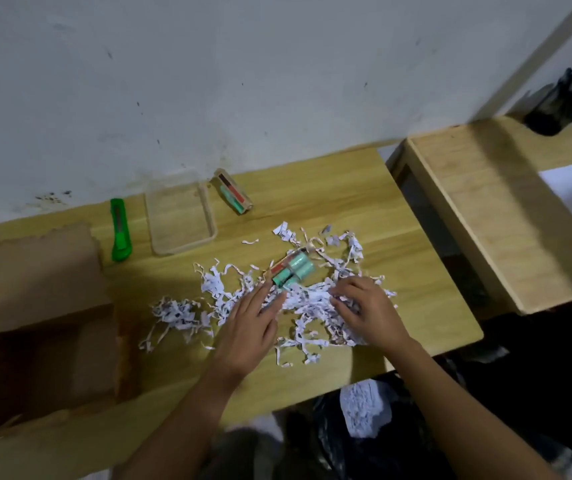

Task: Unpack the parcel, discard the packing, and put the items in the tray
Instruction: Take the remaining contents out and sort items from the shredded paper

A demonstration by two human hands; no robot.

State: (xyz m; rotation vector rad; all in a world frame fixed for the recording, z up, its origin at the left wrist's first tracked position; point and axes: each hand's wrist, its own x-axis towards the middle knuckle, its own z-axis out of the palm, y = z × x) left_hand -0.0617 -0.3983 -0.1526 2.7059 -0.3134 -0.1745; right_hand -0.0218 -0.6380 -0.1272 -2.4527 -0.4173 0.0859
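- Desk (364, 209): light wood, set against a white wall (243, 81).
- Cardboard box (45, 271): on the desk's left end, open at the top with its flaps spread. The inside is in shadow and only brown board shows.
- Tray (208, 216): clear plastic, rectangular, at the back of the desk near the wall. The desk's grain shows through its floor.
- Utility knife (120, 230): green, lying flat between the box and the tray, apart from both.
- First pack (232, 195): a small card-backed pack with green and red contents. It lies on the desk just right of the tray, outside it.
- Second pack (289, 270): the same kind, with pale green cylinders visible. It sits in the shredded paper (309, 306) at mid-desk, well apart from the tray.
- The shredded paper is white strips spread loosely over the desk's centre and front.
- Left hand (253, 327): grip open, fingers straight and flat on the shreds. The fingertips are just beside the second pack; I cannot tell whether they touch it.
- Right hand (364, 310): grip closed, fingers curled down round a clump of the shreds, right of the second pack.
- Black bag (326, 431): below the desk's front edge, with a wad of white shreds (364, 407) in it.
- Second wooden unit (478, 209): stands to the right of the desk.
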